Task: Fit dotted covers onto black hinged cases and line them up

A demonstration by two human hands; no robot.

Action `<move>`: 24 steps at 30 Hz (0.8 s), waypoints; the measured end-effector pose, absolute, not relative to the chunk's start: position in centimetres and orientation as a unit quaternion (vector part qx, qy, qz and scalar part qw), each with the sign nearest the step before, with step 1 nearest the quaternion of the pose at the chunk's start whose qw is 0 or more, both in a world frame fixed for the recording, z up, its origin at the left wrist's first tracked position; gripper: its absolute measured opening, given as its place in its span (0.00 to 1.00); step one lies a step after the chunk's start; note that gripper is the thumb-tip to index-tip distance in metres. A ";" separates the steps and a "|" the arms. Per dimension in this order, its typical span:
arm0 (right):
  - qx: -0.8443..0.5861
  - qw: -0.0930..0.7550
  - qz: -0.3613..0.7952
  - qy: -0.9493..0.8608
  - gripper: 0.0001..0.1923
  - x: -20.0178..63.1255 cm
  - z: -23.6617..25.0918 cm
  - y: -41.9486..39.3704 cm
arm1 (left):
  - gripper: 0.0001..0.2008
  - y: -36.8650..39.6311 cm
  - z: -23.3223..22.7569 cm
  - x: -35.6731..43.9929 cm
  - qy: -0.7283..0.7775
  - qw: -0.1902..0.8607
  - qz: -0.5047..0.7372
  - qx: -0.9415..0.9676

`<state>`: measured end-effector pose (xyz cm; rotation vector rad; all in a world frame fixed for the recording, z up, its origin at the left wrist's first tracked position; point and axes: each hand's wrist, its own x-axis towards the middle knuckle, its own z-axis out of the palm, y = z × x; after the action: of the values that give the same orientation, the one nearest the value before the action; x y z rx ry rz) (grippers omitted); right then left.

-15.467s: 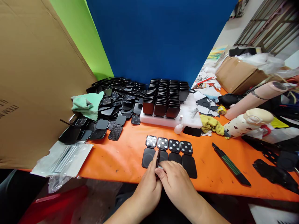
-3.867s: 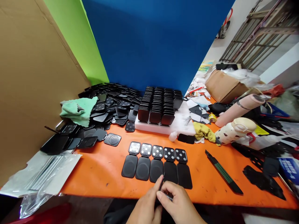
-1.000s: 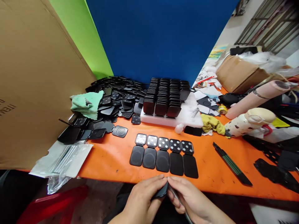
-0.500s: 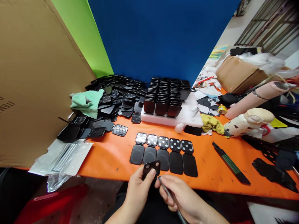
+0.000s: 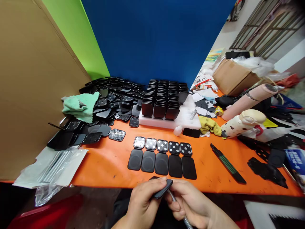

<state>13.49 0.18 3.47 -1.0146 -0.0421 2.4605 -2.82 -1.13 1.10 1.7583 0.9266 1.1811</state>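
Note:
My left hand [image 5: 144, 200] is closed on a black hinged plate [image 5: 164, 190], held tilted over the table's front edge, thumb on top. My right hand [image 5: 193, 202] grips a ribbed grey metal rod [image 5: 187, 222]; its upper end meets the plate's lower side, and whether it touches is hidden by the fingers. Just beyond the hands lies a row of several opened black hinged plates [image 5: 161, 163]. Their smaller far halves carry round silver dots; the larger near halves are plain black.
Black plates stand upright in rows [image 5: 160, 100] on a white foam block [image 5: 188, 116]. Left lie a heap of loose plates [image 5: 114, 98], a green cloth [image 5: 82, 106] and bagged metal rods [image 5: 53, 165]. Right are a green-black cutter [image 5: 227, 163], a yellow cloth [image 5: 209, 125] and bottles [image 5: 243, 122].
My left hand has turned the plate over, so its dotted face no longer shows. Both hands have come closer together, with the rod's end now at the plate. The view has shifted slightly.

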 end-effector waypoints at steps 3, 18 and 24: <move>-0.341 0.242 0.907 0.044 0.13 13.8 3.1 0.2 | 0.27 -0.8 1.4 -2.5 0.337 0.388 0.465 0.721; -0.564 0.384 0.630 -0.371 0.14 17.4 3.3 -0.4 | 0.05 2.3 2.4 2.9 0.433 0.592 0.484 0.478; -0.680 0.251 0.420 -0.546 0.18 23.2 1.3 0.1 | 0.19 4.5 -0.1 6.3 0.390 0.665 0.390 0.504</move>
<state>23.21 0.06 1.25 -1.8512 -1.4858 1.1431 6.27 4.46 -0.14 1.1374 0.8815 0.8809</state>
